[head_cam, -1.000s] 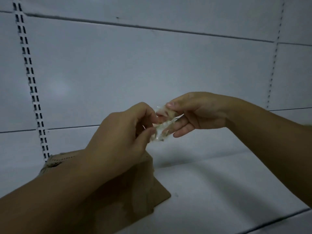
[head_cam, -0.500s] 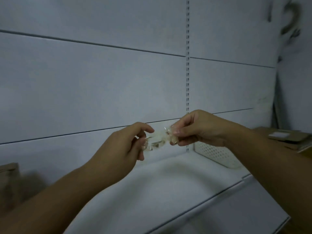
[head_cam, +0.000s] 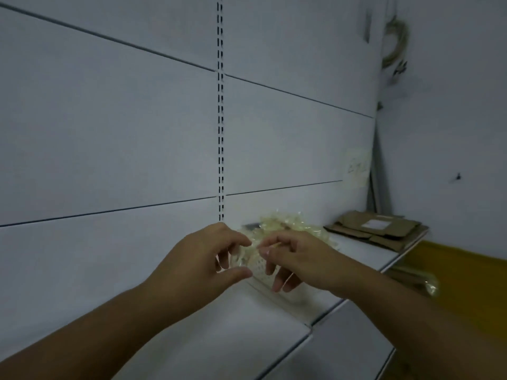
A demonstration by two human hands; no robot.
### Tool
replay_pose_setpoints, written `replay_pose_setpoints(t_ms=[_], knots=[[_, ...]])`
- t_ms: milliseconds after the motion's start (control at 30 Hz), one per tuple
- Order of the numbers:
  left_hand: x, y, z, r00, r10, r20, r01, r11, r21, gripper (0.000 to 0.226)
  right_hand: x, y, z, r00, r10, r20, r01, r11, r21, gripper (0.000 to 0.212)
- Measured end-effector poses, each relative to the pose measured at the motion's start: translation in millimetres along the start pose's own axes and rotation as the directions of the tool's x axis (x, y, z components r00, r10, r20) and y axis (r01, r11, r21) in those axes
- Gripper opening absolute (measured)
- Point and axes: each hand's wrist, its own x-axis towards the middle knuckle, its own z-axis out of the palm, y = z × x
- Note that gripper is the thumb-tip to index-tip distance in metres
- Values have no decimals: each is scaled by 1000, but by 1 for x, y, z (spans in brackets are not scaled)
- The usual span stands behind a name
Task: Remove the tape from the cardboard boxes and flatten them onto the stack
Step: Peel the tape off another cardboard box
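Note:
A crumpled wad of clear tape (head_cam: pixel 245 258) sits between my two hands, above a white perforated basket (head_cam: pixel 260 271) on the shelf. My left hand (head_cam: pixel 203 261) brackets the wad between its curled index finger and thumb. My right hand (head_cam: pixel 297 259) is just right of it, fingers spread and hanging loosely, its fingertips at the wad's edge. Behind my hands a heap of removed yellowish tape (head_cam: pixel 282 223) fills the basket. A stack of flattened cardboard boxes (head_cam: pixel 381 231) lies further right on the shelf. No unflattened box is in view.
The white shelf (head_cam: pixel 225 333) runs along a white panelled back wall with a slotted upright (head_cam: pixel 220 133). Its front edge drops off at the lower right. Beyond it are a yellow floor (head_cam: pixel 466 272) and more cardboard with tape (head_cam: pixel 419 278).
The view has swung right, past the standing box, to the basket and the flattened stack. Both hands carried the tape wad over the basket, and the right hand's pinch has loosened.

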Motion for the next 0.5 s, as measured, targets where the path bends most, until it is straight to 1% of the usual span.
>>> replay_pose_setpoints(t_ms=[33, 100, 167, 200, 267, 300, 333, 367, 400, 433, 467, 500], knots=[[8, -12, 7, 999, 24, -32, -24, 1000, 4, 27, 8, 4, -7, 1000, -5, -21, 4, 1000, -22, 18], [30, -38, 18, 994, -4, -108, -3, 998, -67, 11, 26, 8, -28, 995, -16, -103, 11, 999, -46, 15], [57, -60, 32, 984, -56, -167, 32, 989, -143, 12, 40, 6, -52, 982, -5, -191, -5, 999, -49, 17], [71, -68, 42, 981, -60, -183, 31, 988, -154, 11, 48, 6, -63, 973, -4, -230, -15, 997, -81, 18], [96, -80, 67, 975, -58, -214, 20, 984, -175, 11, 65, 11, -76, 940, -41, -339, -31, 978, -204, 23], [106, -84, 81, 973, -77, -220, 30, 977, -210, 12, 75, 15, -79, 911, -92, -401, -40, 951, -308, 28], [114, -90, 96, 974, -113, -197, 65, 969, -237, 14, 87, 22, -80, 887, -155, -436, -66, 890, -452, 33], [120, -95, 112, 978, -149, -147, 114, 968, -224, 16, 98, 29, -79, 886, -199, -419, -97, 804, -587, 36], [123, -101, 128, 980, -188, -62, 176, 970, -166, 21, 110, 39, -78, 918, -190, -347, -106, 726, -679, 37], [125, -109, 144, 972, -233, 42, 236, 965, -111, 25, 123, 52, -77, 965, -129, -229, -79, 690, -720, 38], [126, -116, 155, 947, -290, 135, 304, 948, -95, 27, 135, 66, -75, 995, -43, -87, -35, 680, -732, 39], [124, -119, 160, 917, -339, 209, 369, 921, -124, 29, 145, 79, -73, 999, 18, 41, 18, 678, -735, 39]])
